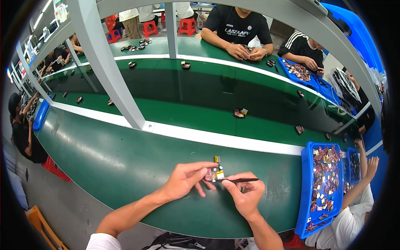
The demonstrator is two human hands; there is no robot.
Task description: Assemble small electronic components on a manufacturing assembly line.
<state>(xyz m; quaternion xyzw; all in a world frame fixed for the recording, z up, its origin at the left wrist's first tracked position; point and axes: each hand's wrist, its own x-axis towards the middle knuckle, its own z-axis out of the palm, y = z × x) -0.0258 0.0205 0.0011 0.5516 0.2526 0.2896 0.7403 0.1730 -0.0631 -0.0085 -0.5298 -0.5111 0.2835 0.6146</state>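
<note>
Over the green table (133,154), my left hand (182,180) pinches a small electronic assembly (211,173) by its edge. The assembly has a dark casing, reddish parts and a yellow-and-white piece on it. A small yellow-labelled block (217,159) shows just past its far edge; whether it is attached I cannot tell. Between the thumb and fingers of my right hand (246,192) is a slim black tool (246,180), shaped like tweezers. Its tip reaches the near side of the assembly, where the fingers partly hide the contact.
At my right stands a blue tray (307,187) heaped with small red, yellow and white parts. Beyond a white rail (216,143) runs a green conveyor belt (187,112) carrying scattered assemblies. A grey metal post (106,62) rises at left. Other people work across the belt and at both sides.
</note>
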